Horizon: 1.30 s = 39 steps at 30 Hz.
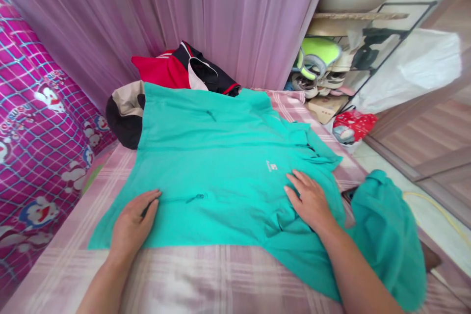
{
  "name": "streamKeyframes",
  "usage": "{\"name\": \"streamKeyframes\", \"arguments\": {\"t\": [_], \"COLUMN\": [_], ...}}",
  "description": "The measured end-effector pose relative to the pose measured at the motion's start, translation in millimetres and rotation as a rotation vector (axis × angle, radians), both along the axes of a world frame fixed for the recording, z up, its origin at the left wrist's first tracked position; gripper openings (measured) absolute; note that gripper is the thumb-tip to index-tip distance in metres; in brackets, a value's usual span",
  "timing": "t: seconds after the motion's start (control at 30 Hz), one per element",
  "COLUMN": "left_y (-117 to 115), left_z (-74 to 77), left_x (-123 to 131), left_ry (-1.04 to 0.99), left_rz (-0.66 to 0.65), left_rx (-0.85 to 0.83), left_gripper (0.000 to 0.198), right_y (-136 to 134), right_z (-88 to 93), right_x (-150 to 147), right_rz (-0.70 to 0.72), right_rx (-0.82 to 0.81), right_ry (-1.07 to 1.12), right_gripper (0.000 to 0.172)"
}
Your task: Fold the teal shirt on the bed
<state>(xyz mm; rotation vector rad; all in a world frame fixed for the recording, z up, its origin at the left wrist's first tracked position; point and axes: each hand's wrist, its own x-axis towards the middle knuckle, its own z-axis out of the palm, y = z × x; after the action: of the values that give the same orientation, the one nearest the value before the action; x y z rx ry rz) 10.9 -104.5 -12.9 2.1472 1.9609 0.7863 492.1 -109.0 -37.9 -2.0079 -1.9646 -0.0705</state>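
The single head-worn camera looked forward and steeply down, close over the bed [184, 274], facing the pink curtain [221, 10] at 12 o'clock. The shoe rack [353, 15] lay at 2 o'clock, the left hand [132, 221] at 7, the right hand [309, 201] at 5.

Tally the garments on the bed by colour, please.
Teal jacket: 1 (the teal bundle at the edge taken as part of it)
Red and black garment: 1
Black and beige garment: 1
Total: 3
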Motion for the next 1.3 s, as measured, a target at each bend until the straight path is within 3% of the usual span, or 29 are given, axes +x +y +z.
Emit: {"name": "streamKeyframes", "arguments": {"t": [0.23,0.6,1.07,1.3], "left_y": [-1.7,-5.9,0.6,4.5], "left_z": [4.2,1.7,5.6,0.0], "left_x": [8.1,14.1,15.5,13.3], "left_ry": [0.018,0.133,0.142,0.207], "left_rz": [0.005,-0.009,0.015,0.024], "left_rx": [-0.019,-0.051,-0.043,-0.011], "left_gripper": [0.048,0.049,0.054,0.058], "right_y": [0.0,5.0,2.1,1.7], "right_z": [1.1,-3.3,-1.9,-8.5], "right_x": [5.6,18.0,11.9,11.4], "right_rz": [0.002,0.071,0.056,0.083], "right_rx": [0.007,0.150,0.115,0.137], "right_ry": [0.056,0.107,0.101,0.085], "right_gripper": [0.046,0.040,0.047,0.046]}}
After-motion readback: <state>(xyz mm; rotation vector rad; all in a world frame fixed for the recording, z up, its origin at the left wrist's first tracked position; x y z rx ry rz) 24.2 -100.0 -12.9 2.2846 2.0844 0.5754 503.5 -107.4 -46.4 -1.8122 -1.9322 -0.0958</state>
